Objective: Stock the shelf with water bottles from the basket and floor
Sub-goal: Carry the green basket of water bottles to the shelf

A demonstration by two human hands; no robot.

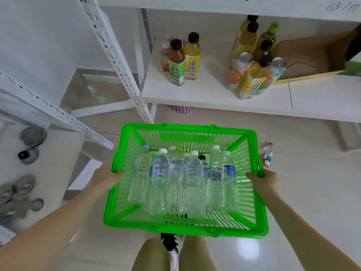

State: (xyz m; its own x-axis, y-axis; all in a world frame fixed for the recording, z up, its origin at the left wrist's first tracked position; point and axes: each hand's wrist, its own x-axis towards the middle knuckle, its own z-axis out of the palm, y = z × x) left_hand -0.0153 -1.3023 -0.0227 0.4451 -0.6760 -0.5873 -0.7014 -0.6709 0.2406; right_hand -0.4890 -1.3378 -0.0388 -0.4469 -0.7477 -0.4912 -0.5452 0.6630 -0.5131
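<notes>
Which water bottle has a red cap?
The bottle on the floor, just right of the green basket and beside the right hand. The bottles inside the basket have white, pale blue, green or black caps.

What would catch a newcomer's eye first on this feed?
The bright green basket in the centre, packed with clear water bottles, is held at its side rims by the left grip and right grip. Beyond it, the white shelf carries colourful tea bottles and cans. One loose bottle sits on the floor right of the basket.
</notes>
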